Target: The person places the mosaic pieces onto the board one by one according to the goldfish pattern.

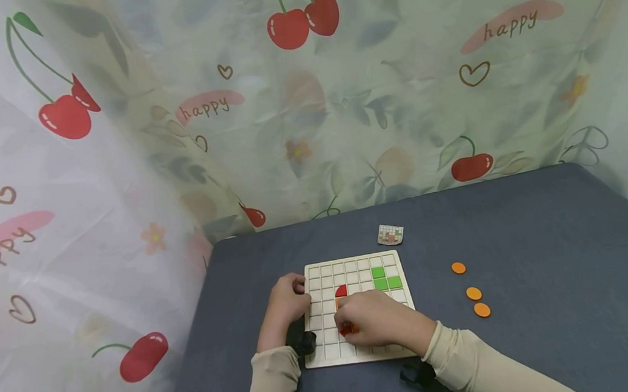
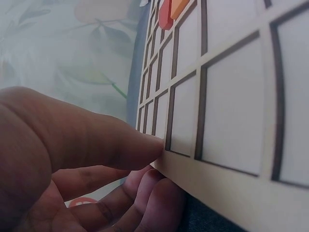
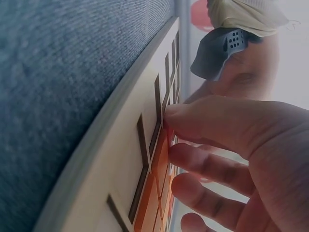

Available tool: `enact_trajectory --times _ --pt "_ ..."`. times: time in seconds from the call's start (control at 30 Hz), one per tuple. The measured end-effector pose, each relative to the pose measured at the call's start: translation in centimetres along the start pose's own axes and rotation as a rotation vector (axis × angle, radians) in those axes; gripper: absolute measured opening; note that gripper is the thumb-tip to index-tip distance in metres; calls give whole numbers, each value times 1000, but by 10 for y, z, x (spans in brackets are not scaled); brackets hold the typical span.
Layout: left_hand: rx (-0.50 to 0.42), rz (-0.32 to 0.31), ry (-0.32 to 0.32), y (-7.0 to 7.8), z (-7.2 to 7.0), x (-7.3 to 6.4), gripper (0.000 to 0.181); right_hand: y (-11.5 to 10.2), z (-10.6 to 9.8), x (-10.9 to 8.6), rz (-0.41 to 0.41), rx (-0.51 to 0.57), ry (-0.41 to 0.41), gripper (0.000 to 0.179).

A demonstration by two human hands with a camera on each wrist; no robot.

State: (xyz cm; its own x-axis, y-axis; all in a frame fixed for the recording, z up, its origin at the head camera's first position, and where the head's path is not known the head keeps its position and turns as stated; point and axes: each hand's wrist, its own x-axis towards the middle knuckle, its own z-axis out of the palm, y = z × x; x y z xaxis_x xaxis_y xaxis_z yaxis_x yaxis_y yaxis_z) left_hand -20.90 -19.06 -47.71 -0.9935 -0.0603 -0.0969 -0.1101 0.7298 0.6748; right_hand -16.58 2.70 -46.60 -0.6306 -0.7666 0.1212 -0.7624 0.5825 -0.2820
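Observation:
A pale wooden grid board [image 1: 325, 355] lies on the dark table. At its left edge my left hand [image 1: 288, 300] grips the rim, thumb [image 2: 145, 147] on the frame and fingers curled against the side. Over the lower middle cells, my right hand [image 1: 374, 318] pinches a small red piece [image 3: 169, 135] between thumb and forefinger, right at the board. Orange tiles [image 3: 161, 150] sit in cells beside those fingertips, partly hidden by the hand in the head view. A red rounded tile [image 1: 341, 290] shows just above the hand, and green tiles [image 1: 380, 283] fill cells at the upper right.
Three orange discs [image 1: 474, 293] lie on the table right of the board. Behind the board is a small printed card [image 1: 390, 234] with a grid picture. A patterned curtain [image 1: 342, 127] hangs along the table's back and left sides.

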Motion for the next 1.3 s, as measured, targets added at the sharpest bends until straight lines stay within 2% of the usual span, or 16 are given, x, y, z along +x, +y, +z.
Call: enact_trajectory --times 0.3,0.47,0.6,0.73,0.87,1.03,1.17,1.3 --pt "-10 -6 1 0 0 0 44 0 -2 -2 7 7 -15 9" --pt "-5 -16 -9 0 2 1 44 9 -10 -12 47 86 1 3" --pt "-3 -13 -15 0 2 2 45 26 -21 -26 100 121 35 5" --pt "-13 -8 -7 -2 1 3 45 46 -37 -40 179 118 104 6" --pt "-28 -8 -19 -5 2 4 44 66 -56 -56 270 84 154 4" --pt "-46 -8 -25 -7 2 4 43 94 -81 -78 401 71 172 9" --pt "-44 2 -19 -5 1 3 43 120 -91 -98 476 154 146 19" --pt "-40 3 -20 -3 1 3 43 147 -91 -117 480 288 105 25"
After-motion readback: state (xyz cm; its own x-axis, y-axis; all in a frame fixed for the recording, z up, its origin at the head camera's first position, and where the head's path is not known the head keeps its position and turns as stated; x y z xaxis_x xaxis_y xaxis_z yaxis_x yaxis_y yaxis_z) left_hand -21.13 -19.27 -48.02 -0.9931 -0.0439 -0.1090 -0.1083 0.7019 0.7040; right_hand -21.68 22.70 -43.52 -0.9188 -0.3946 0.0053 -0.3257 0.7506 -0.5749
